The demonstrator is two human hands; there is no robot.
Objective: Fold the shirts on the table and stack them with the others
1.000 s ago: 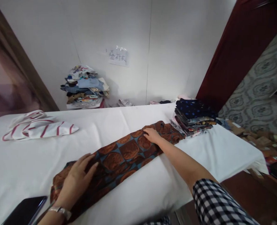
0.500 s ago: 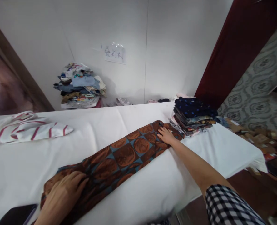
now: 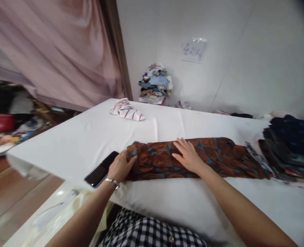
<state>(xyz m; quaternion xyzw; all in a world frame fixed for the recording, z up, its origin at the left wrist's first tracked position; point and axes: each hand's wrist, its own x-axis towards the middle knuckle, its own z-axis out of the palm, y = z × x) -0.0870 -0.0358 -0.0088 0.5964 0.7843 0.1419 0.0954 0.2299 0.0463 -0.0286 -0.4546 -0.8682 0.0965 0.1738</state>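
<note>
I saw the brown circle-print garment (image 3: 160, 159) lying lengthwise left-to-right along the white-covered table (image 3: 72, 137). Left hand (image 3: 119, 167) met its left end, pinching or not I couldn't tell; right hand (image 3: 189, 156), fingers spread, rested mid-length, nearer the folded-clothes stack (image 3: 293, 140).

Blurred handwritten "叠衬衣" on a paper sign (image 3: 193, 51)

A black-and-white checked top (image 3: 149, 231) is worn with a silvery wristband (image 3: 113, 181), perhaps a bracelet.
</note>
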